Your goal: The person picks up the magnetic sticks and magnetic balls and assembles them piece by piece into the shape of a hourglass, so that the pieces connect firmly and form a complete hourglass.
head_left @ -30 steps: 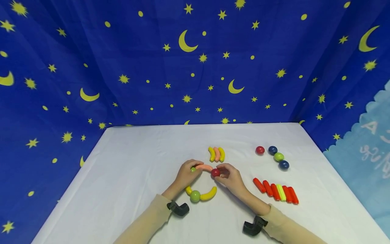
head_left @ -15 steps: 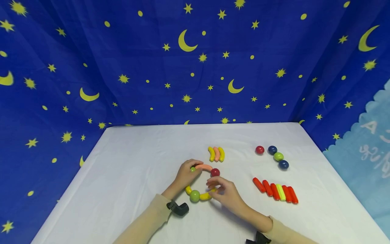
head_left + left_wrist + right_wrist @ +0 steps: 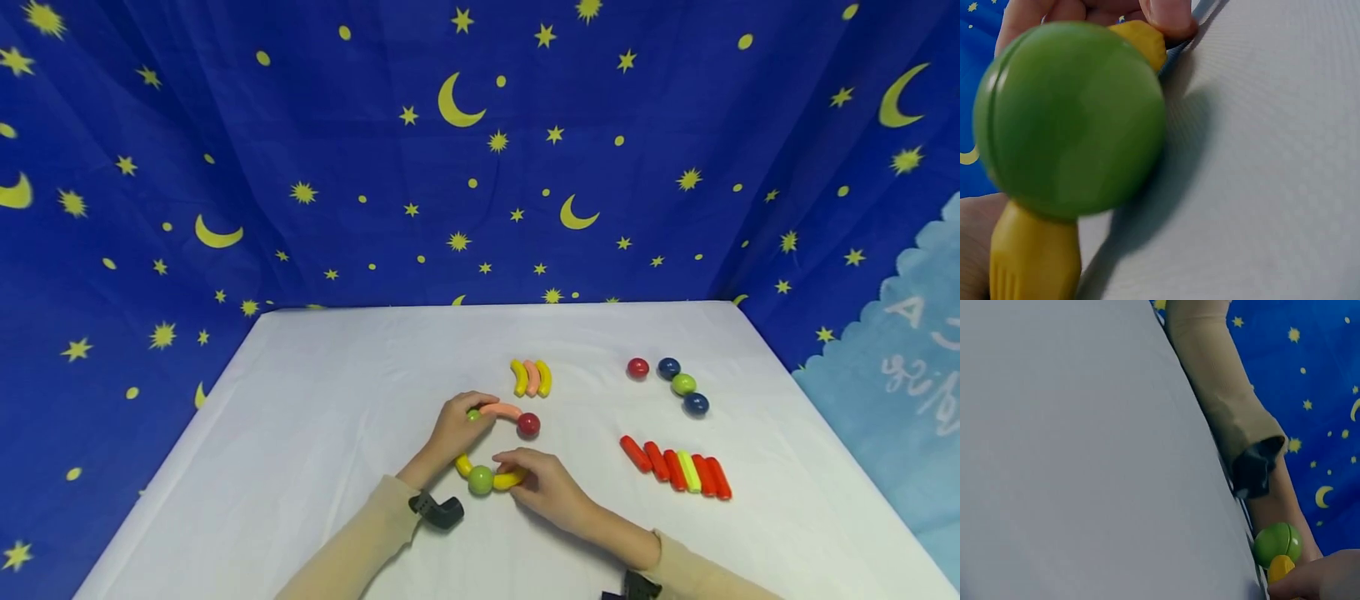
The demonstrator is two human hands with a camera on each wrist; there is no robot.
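Observation:
A loop of chunky toy pieces lies on the white cloth, open at its right side. Along its near side a green ball [image 3: 481, 480] joins two yellow banana-shaped pieces; my right hand [image 3: 551, 492] pinches the free end of the right yellow banana-shaped piece [image 3: 506, 482]. At the far side my left hand [image 3: 452, 429] grips the left end of a pink curved piece [image 3: 501, 410], where a smaller-looking green ball [image 3: 472, 415] shows between finger and thumb. A red ball [image 3: 528, 425] sits at the pink piece's other end. The left wrist view shows the near green ball [image 3: 1069, 119] large.
Beyond the loop, two yellow curved pieces flank a pink curved piece [image 3: 532, 378]. To the right are a red ball [image 3: 638, 368], two blue balls [image 3: 696, 405] and a green ball [image 3: 683, 384]. Nearer lies a row of red sticks [image 3: 636, 454] with one yellow-green stick [image 3: 689, 472].
My right hand has let go of the red ball, moved down toward me and taken hold of the right yellow banana-shaped piece. My left hand has stayed in place.

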